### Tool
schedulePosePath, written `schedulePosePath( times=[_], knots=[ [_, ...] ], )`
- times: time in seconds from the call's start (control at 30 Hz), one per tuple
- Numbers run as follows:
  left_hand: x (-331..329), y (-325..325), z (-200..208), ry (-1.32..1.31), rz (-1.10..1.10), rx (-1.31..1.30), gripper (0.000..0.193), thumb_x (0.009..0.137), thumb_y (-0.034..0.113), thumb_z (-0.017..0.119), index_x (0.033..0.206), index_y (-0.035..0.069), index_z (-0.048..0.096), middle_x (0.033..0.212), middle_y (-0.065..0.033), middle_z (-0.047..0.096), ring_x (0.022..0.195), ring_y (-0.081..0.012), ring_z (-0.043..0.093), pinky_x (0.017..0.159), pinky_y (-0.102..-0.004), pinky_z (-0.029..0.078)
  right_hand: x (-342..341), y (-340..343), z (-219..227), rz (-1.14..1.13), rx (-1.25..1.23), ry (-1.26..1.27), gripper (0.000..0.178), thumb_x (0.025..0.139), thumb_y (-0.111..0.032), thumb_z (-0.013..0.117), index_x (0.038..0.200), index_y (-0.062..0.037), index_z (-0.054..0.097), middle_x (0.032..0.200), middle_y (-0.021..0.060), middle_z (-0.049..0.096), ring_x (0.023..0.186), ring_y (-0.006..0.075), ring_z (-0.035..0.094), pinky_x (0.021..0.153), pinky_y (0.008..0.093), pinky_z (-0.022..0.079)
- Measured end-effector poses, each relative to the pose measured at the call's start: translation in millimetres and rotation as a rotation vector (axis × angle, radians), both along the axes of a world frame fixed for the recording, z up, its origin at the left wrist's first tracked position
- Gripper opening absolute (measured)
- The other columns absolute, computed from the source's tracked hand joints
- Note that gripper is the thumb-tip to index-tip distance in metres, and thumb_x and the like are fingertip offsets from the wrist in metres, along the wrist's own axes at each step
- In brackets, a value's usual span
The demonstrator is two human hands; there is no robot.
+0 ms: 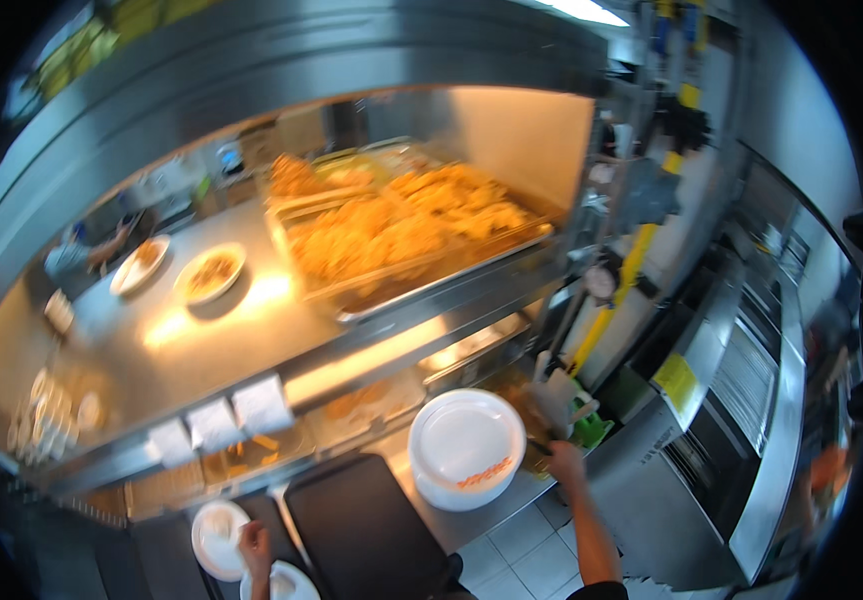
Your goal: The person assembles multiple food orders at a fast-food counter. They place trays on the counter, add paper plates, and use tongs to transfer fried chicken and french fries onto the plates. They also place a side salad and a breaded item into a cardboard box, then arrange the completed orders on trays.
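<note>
I see the left hand [253, 548] at bottom left of frame, fingers closed on the rim of a small white plate [217, 538]; a second plate [287, 583] sits just below it at the frame edge. Right hand [564, 463] is lower centre-right, reaching at tongs [563, 400] by a green holder [591, 428]; can't tell if the grip is closed, fingers too blurred. Progress, my read: plate in hand looks bare, so nothing served yet; food pickup is all left. Plate stack [465, 449] sits between the hands, dark tray [361, 525] beside it. Surface: steel counter [471, 520], steel pass shelf [181, 340] above with fried food pans [401, 235] under warm lamps and two filled plates [209, 272]. Room: commercial kitchen, tile floor [526, 550], steel units at right.
</note>
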State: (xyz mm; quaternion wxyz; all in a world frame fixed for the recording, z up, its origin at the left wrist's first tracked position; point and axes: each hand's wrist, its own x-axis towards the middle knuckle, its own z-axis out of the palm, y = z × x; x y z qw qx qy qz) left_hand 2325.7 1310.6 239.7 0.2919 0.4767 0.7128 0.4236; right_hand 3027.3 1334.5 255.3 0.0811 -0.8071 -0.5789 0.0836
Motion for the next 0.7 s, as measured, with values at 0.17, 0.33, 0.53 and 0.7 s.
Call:
schedulePosePath(
  times=[0.17,0.33,0.53,0.7],
  knots=[
    [146.2,-70.5,41.2,-0.368,-0.515,-0.238,0.039,0.093,0.021,0.068,0.127,0.004,0.06,0.109,-0.0111,0.068,0.097,-0.0167,0.065,0.086,-0.0305,0.053,-65.8,-147.6,92.8,-0.187,0.182,0.148,0.022,0.078,0.0,0.071,0.098,0.0031,0.061,0.086,0.0155,0.063,0.077,0.027,0.063,0.07,0.038,0.049],
    [180.8,-110.9,78.5,-0.909,-0.993,-0.655,0.12,0.079,0.06,0.073,0.157,0.007,-0.002,0.156,-0.0214,0.028,0.146,-0.0381,0.024,0.117,-0.0534,0.025,-235.6,-216.9,164.5,-0.019,-0.071,0.436,0.024,0.076,-0.004,0.077,0.095,0.003,0.064,0.064,0.0085,0.06,0.053,0.0131,0.057,0.052,0.029,0.045],
    [72.0,-180.9,64.9,-1.592,-0.371,-0.629,0.071,0.092,0.019,0.069,0.149,0.006,0.027,0.122,-0.0169,0.06,0.106,-0.0249,0.063,0.095,-0.0383,0.05,-466.3,-199.5,135.0,0.523,-0.344,0.894,0.022,0.082,-0.012,0.074,0.098,-0.0004,0.066,0.07,0.0115,0.066,0.058,0.0157,0.06,0.057,0.0314,0.049],
    [-68.7,-239.7,34.9,-1.331,0.232,-0.257,0.015,0.093,0.017,0.064,0.104,0.01,0.056,0.078,-0.0023,0.058,0.067,-0.0162,0.059,0.062,-0.032,0.053,-590.4,-86.9,16.9,0.658,-0.16,0.891,0.031,0.089,-0.031,0.07,0.103,-0.0038,0.07,0.088,0.0151,0.072,0.077,0.0287,0.071,0.068,0.0357,0.055]
  ],
)
